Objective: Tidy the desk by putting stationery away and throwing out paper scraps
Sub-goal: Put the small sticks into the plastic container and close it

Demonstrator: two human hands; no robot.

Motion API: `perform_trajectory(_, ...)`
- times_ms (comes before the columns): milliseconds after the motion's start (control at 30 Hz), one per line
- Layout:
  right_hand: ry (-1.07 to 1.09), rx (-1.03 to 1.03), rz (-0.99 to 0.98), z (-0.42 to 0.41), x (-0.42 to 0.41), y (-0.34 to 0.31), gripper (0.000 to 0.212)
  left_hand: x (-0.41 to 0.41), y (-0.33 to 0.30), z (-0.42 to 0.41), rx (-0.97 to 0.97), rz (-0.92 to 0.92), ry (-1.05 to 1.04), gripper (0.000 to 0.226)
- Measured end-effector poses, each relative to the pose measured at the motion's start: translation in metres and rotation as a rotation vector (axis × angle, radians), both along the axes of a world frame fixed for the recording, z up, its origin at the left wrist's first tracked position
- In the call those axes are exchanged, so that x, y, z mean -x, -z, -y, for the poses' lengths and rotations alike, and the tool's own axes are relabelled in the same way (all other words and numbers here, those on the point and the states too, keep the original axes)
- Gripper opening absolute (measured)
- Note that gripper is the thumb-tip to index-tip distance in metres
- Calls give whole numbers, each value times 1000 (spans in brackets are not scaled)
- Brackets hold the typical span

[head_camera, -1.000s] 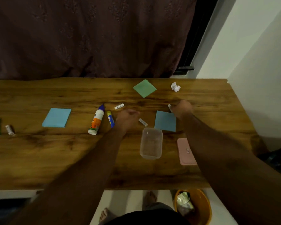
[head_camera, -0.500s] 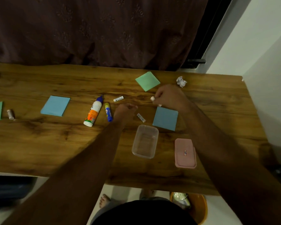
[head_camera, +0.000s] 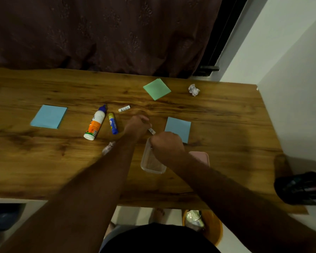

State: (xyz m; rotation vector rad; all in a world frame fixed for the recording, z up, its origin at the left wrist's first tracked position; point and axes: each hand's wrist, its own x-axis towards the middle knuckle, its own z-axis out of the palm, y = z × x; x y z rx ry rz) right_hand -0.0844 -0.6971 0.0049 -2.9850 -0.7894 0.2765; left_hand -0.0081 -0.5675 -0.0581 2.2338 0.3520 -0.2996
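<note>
1. The right hand (head_camera: 167,143) was held curled over the far end of the clear plastic container (head_camera: 152,164), evidently so that a small white item, only partly seen under its fingers, could be dropped inside; whether that item was actually pinched could not be told.
2. The left hand (head_camera: 136,125) was closed on a small white labelled stick (head_camera: 152,131), just left of the right hand and just beyond the container, seemingly to be lifted in next.
3. A pink lid (head_camera: 202,156) lay off the container, just right of the right forearm, presumably left aside until filling was finished.
4. One more white stick (head_camera: 124,108) was counted beyond the left hand; a glue bottle (head_camera: 95,124) and a blue-and-yellow glue stick (head_camera: 113,124) lay to its left.
5. Three sticky-note pads were counted: one blue (head_camera: 179,127) just beyond the right hand, one blue (head_camera: 48,116) far left, one green (head_camera: 156,89) farther off.
6. Two crumpled scraps were seen: one white (head_camera: 193,90) far beyond the right hand, one blurred (head_camera: 108,147) beside the left forearm.
7. An orange bin (head_camera: 214,229) stood below the desk edge (head_camera: 44,179), near the right arm, for scraps.
</note>
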Motion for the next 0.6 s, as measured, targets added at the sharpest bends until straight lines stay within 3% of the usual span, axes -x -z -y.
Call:
perform_trajectory(133, 4, -9, 8, -3, 5, 3, 25, 1, 6, 2, -78, -3, 58, 38)
perform_trajectory(367, -4, -23, -22, 0, 8, 8, 29, 4, 12, 5, -167, 28, 88, 24)
perform_trajectory(500, 123, -120, -8, 4, -7, -5, 20, 3, 10, 4, -128, 11, 13, 20)
perform_trajectory(600, 272, -237, -8, 12, -29, -20, 13, 2, 13, 1, 41, -20, -125, 11)
